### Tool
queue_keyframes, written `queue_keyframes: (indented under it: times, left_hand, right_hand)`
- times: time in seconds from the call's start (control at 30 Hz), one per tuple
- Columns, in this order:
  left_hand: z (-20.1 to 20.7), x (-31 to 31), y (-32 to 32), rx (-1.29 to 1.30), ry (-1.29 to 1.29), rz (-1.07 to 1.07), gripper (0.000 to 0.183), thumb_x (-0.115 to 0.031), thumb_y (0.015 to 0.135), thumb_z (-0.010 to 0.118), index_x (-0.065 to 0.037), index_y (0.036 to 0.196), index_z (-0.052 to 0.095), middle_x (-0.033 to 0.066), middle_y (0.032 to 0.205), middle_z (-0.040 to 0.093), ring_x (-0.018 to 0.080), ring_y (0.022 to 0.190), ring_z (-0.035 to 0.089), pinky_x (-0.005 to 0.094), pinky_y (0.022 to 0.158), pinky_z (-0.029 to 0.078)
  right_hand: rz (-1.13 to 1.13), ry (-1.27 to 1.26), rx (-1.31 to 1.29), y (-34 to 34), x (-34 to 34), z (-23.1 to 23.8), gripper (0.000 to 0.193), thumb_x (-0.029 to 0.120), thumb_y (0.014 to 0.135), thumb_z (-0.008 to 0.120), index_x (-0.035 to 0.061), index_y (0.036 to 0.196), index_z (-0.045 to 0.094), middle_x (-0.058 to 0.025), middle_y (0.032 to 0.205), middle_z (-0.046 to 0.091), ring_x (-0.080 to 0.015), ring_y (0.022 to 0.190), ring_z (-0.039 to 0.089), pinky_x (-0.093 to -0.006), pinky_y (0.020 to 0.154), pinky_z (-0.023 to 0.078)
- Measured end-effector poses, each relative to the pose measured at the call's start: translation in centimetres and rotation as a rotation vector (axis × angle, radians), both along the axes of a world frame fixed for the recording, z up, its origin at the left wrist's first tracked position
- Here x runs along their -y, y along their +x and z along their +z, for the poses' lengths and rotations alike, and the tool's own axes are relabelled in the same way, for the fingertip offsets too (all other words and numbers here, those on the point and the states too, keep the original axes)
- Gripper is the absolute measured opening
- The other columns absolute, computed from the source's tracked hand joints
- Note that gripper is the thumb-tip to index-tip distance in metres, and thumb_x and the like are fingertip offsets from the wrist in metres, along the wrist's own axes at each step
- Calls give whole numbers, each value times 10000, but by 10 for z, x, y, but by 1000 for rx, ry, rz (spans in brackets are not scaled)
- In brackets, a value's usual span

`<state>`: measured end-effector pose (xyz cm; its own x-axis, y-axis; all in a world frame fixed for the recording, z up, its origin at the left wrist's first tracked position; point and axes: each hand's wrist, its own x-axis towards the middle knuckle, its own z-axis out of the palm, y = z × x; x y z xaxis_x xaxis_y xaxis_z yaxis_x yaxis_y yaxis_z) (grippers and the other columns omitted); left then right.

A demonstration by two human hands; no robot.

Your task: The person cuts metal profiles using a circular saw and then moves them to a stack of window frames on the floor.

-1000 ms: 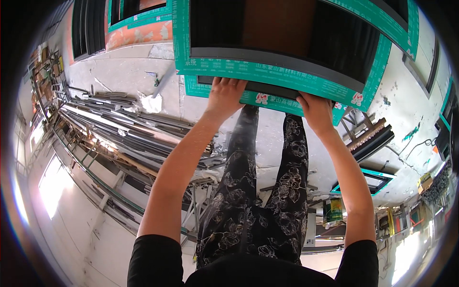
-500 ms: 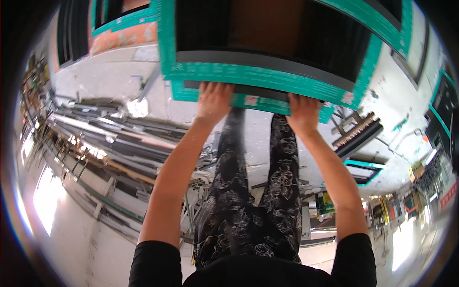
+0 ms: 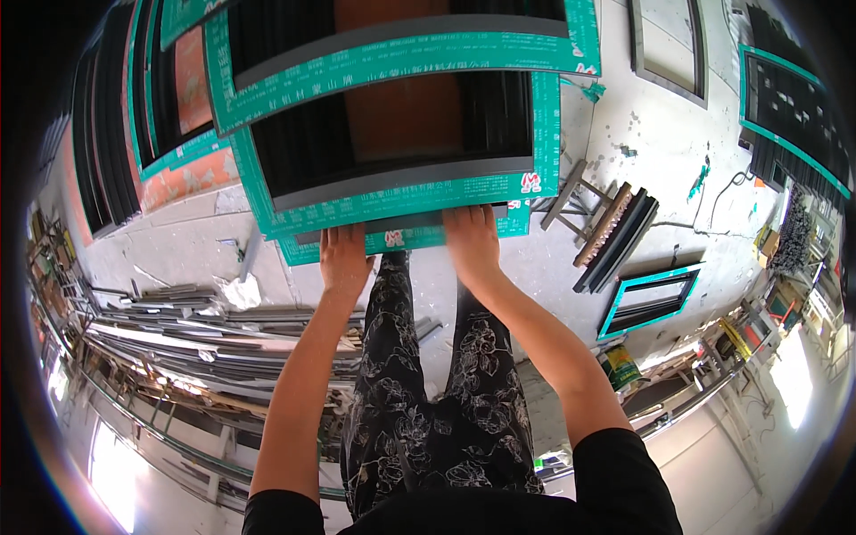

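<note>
My left hand (image 3: 346, 260) and my right hand (image 3: 473, 242) are both on the near edge of the lowest visible frame (image 3: 421, 234), a dark rectangular frame wrapped in teal film. The fingers of each hand bend over that edge; their tips are partly hidden, and the right hand is slightly blurred. Above it, a second teal-filmed frame (image 3: 401, 198) overlaps it, set back a little. A third frame (image 3: 446, 55) lies over that one, farther away. Dark bars and a reddish-brown surface show through their openings.
Long grey profiles (image 3: 192, 334) lie piled at the left. Dark profiles rest on a small stand (image 3: 615, 236) at the right, near a teal-edged frame (image 3: 651, 299). More frames (image 3: 789, 116) stand far right. Another framed stack (image 3: 169, 98) is at the far left.
The view has turned rightward, so the frames and both hands sit farther left and lower in the picture. Both hands stay on the same edge. More of the upper frames shows.
</note>
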<state>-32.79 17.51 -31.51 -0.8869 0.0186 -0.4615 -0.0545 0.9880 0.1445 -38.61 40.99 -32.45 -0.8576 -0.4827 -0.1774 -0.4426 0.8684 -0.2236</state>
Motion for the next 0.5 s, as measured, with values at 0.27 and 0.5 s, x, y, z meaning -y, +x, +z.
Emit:
queue_keyframes:
  times: [0.27,0.5]
  left_hand:
    - [106,-9,-73,-288,147,-55,736,-274,648,850,-116,1296,541,139,1265,542,366,1186,514,499,1005,426]
    - [54,2,-96,-135,91,-161,832,-225,532,891,-101,1256,501,132,1118,560,343,1082,550,471,978,433]
  right_hand:
    - [38,-321,-94,-55,8,100,367,104,763,628,14,1119,617,-166,1162,580,-288,1114,566,-416,986,459]
    - [68,-138,-111,-79,25,46,483,110,777,646,143,1255,588,-78,971,607,-262,1022,562,-460,1064,365]
